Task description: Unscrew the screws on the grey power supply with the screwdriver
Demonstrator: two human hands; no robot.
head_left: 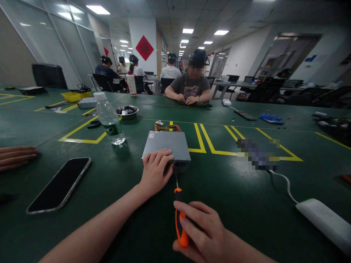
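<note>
A person's bare hands work at a gray metal box (170, 140) on a green surface (131, 237) marked with yellow lines. The left hand (157, 168) lies palm down over the box's near edge, left of its middle, fingers extended, lightly bent and close together on the top, the thumb lower by the near face. The right hand (201, 228), on the near side of the box and slightly to its right, is closed around an orange-and-black screwdriver (181, 228), thumb and fingers gripping the handle.

The screwdriver's long axis runs away from the wearer, leaning slightly left, its thin shaft aimed at the box's near face; whether the tip touches it cannot be told. The box lies flat, its longer side seemingly running left to right, with a bundle of colored wires (167, 127) at its far side.

Left of the box stand a water bottle (109, 124), upright, and, nearer the wearer, a dark-screened phone (60, 185) lying flat. Another person's hand (16, 157) rests farther left. Beyond the box, a seated person (189, 86) in a gray shirt leans on the far side.
</note>
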